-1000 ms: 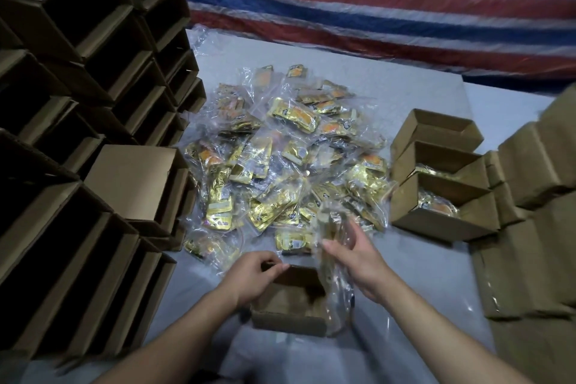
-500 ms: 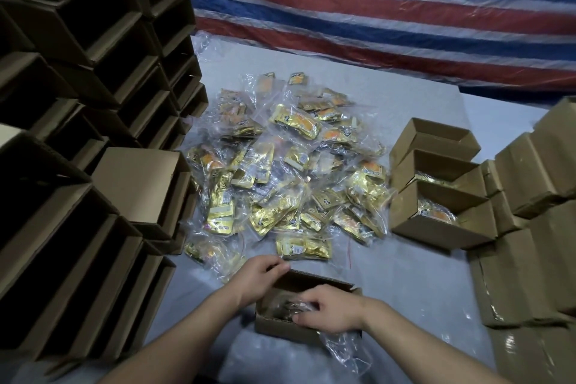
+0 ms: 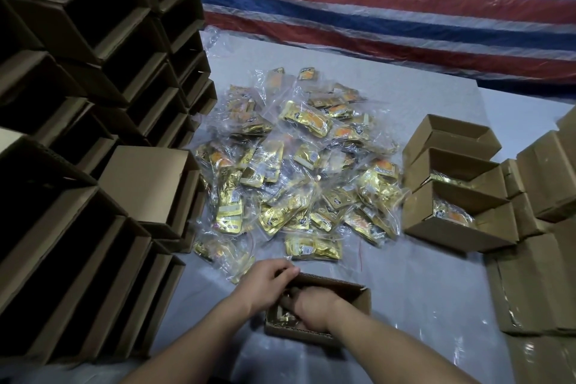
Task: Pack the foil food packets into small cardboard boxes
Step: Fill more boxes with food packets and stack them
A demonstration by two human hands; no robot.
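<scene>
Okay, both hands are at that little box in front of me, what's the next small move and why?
Probably draw the right hand out of the small box while the left hand steadies its rim. The right hand is deep inside, pressing a gold packet down, so that packet looks seated.

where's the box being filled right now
In the head view the small cardboard box sits low and centre on the grey sheet, just below the pile of foil packets, with the left hand and right hand in it.
</scene>
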